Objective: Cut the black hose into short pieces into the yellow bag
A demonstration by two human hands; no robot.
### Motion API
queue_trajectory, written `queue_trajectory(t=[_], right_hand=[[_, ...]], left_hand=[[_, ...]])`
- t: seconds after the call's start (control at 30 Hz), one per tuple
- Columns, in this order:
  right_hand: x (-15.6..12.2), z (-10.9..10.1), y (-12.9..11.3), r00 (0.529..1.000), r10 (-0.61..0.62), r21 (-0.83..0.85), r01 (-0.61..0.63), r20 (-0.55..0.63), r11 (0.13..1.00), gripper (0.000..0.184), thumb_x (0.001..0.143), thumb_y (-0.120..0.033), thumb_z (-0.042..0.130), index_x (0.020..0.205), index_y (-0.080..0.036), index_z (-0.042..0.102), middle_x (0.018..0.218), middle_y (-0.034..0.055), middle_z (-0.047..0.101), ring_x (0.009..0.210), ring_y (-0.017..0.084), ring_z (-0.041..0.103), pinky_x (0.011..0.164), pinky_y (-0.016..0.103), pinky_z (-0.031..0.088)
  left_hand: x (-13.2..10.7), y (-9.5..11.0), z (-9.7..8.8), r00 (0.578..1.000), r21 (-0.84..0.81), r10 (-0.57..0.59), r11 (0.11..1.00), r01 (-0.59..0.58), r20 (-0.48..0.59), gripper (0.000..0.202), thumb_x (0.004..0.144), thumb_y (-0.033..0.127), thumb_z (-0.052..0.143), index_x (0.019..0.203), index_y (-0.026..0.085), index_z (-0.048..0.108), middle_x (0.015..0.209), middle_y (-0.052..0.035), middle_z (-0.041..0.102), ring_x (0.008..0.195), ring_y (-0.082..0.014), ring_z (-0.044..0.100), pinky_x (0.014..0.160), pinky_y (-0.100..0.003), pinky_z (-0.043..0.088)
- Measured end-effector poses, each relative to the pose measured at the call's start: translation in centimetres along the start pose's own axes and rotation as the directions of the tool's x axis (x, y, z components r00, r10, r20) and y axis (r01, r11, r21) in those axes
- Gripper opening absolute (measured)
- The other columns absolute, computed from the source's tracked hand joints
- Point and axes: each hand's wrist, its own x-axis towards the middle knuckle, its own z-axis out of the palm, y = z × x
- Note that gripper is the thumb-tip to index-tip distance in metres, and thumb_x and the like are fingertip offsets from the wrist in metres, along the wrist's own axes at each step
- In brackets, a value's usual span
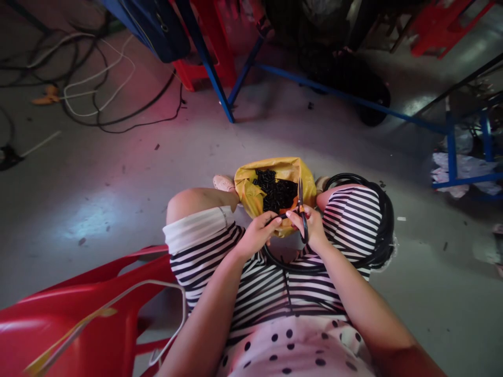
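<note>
The grey floor (157,157) spreads out all around, with a blue metal frame (341,94) standing ahead and a red plastic chair (78,314) close by on the left. A coil of black tubing (387,220) lies beside the person's right leg, and a length of it loops across the striped lap to the hands. Between the feet sits a yellow bag (251,201), its mouth wide open. Over its near edge, the left hand (257,230) has its grip closed round the tubing near the end — the fingers almost meet those of the right hand (314,228), whose grip is wrapped round the scissors (301,193) (blades pointing away from the body, over the bag). Smallest of all — short black pieces (271,188) heaped inside the bag.
</note>
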Motion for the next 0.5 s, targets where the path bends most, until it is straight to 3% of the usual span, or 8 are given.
queue_trajectory(t=[0.2,0.5], right_hand=[[0.1,0.03,0.01,0.999,0.018,0.01,-0.018,0.048,1.0,0.039,0.072,-0.053,0.076,0.081,-0.017,0.064,0.067,0.0001,0.06,0.063,0.016,0.056,0.06,0.027,0.045],[-0.03,-0.01,-0.1,0.995,-0.094,-0.07,0.091,-0.043,0.993,0.035,0.075,-0.052,0.073,0.077,-0.018,0.064,0.07,0.0016,0.062,0.066,0.016,0.056,0.063,0.027,0.045]], left_hand=[[-0.16,-0.24,-0.08,1.0,-0.023,-0.019,1.0,0.019,-0.012,0.047,0.085,0.062,0.061,0.092,0.015,0.059,0.057,0.0079,0.042,0.047,-0.0077,0.04,0.043,-0.02,0.042],[-0.23,0.18,-0.01,0.999,0.088,0.049,0.995,-0.048,-0.004,0.047,0.089,0.058,0.058,0.107,0.015,0.063,0.072,0.0031,0.056,0.047,-0.0081,0.049,0.045,-0.022,0.044]])
